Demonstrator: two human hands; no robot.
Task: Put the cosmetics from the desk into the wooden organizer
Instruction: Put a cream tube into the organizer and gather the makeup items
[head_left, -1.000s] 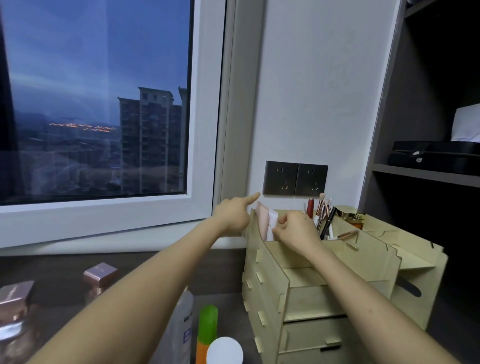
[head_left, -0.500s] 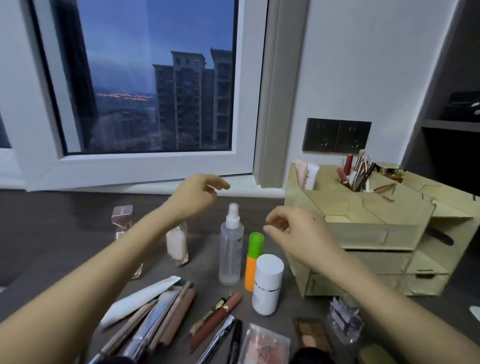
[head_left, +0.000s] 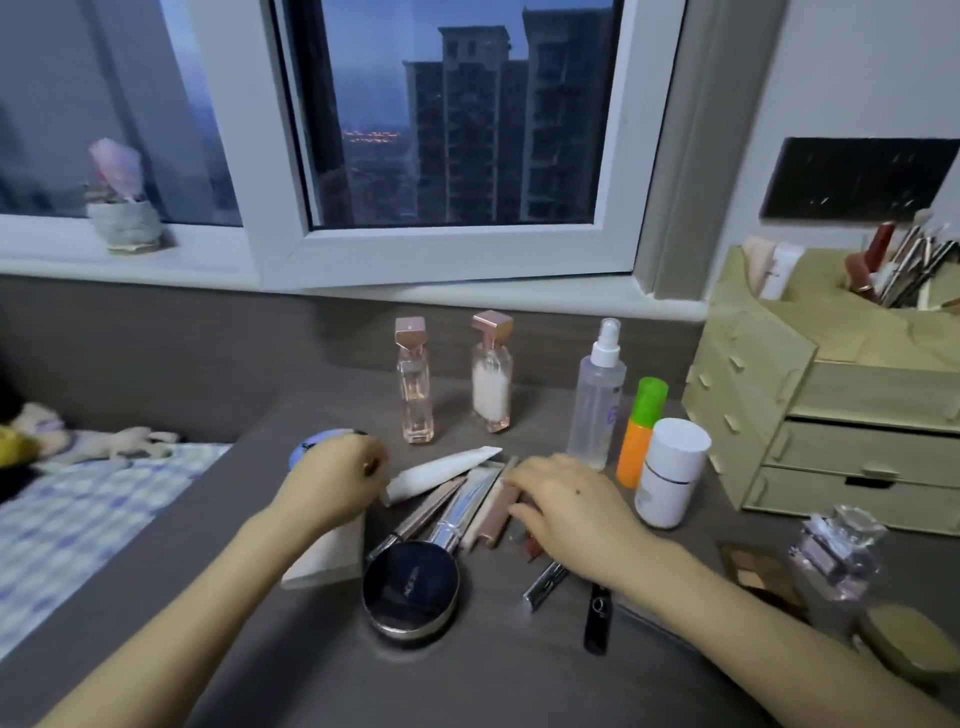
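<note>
1. Both hands have been brought back from the wooden organizer, where they were placed a second ago, down to the pile of cosmetics on the counter.
2. The left hand is now curled into a closed grip beside the white tube; whether anything is held in it cannot be told.
3. The right hand is laid flat, fingers spread and not closed, over the slim tubes and pencils; nothing is gripped yet.
4. Tubes and brushes are already seen standing in the organizer's top compartments at the far right.
5. A new pick-up is judged to be starting. Much is left on the counter: the perfume bottles, the spray bottle, the white jar and the dark compact.
</note>
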